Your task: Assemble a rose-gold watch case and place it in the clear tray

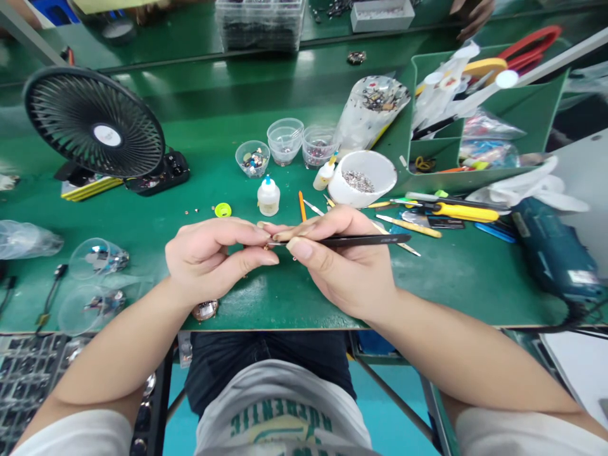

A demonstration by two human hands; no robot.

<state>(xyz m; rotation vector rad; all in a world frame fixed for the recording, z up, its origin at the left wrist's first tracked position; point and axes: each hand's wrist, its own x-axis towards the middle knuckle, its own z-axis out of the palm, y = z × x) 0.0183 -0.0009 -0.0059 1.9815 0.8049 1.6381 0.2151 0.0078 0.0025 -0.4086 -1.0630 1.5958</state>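
My right hand is closed around a pair of black tweezers, whose tips point left toward my other hand. Thumb and forefinger of my left hand pinch a tiny part, mostly hidden by the fingers; a small coppery bit shows beside the tweezer tips. Both hands meet above the green table, fingertips nearly touching. Just below my left hand a round, rose-gold watch-like piece lies near the table's front edge. Beyond the hands stand a small white bottle with a blue tip and a lime-green cap.
A black fan stands at left. Clear cups of small parts and a white tub are behind my hands. At right lie yellow-handled tools, a green organizer and a teal power tool. Another person's hand shows at the back.
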